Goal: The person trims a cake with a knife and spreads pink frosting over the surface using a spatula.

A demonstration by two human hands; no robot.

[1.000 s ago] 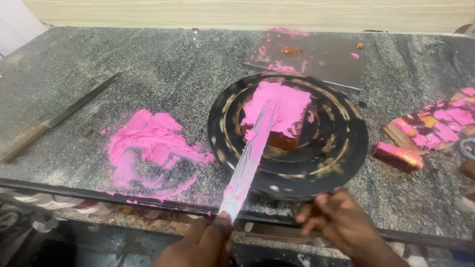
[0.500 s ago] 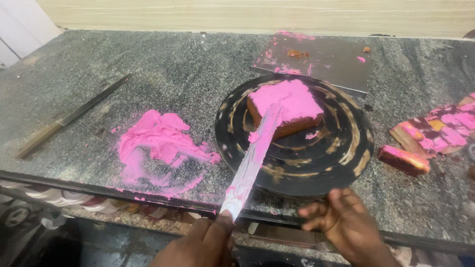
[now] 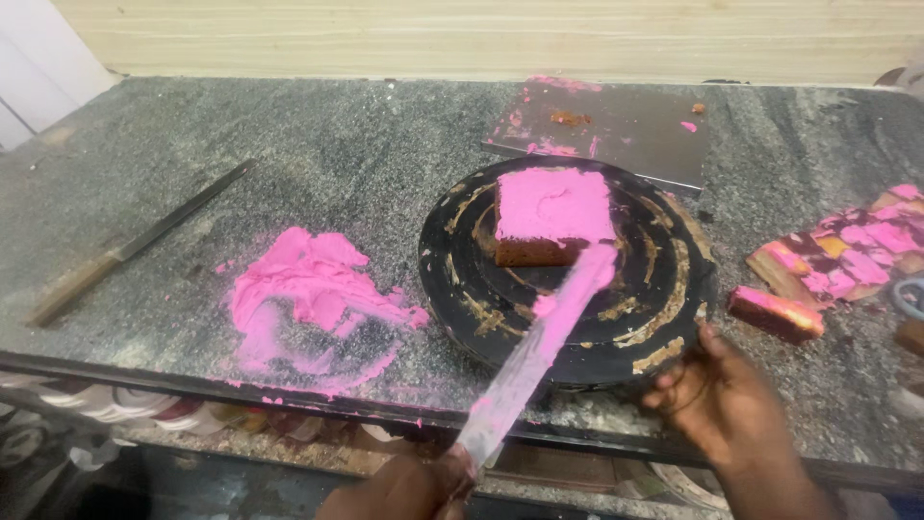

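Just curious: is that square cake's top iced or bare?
Iced: pink icing covers the top of the cake; its brown side facing the camera shows bare.

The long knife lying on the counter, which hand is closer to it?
Left. The left hand grips the icing spatula at the bottom edge, well right of the long knife. The right hand is farther right, touching the black turntable.

So the desk (image 3: 366,144) is a speckled grey granite slab with a wood-look wall behind it. Sitting right on it: a black round turntable (image 3: 635,318) near the front edge, a big smear of pink icing (image 3: 308,289) to its left, and a long knife (image 3: 135,241) further left. Behind the turntable there's a flat metal tray (image 3: 626,125), and off to the right some pink-topped cake trimmings (image 3: 837,250).
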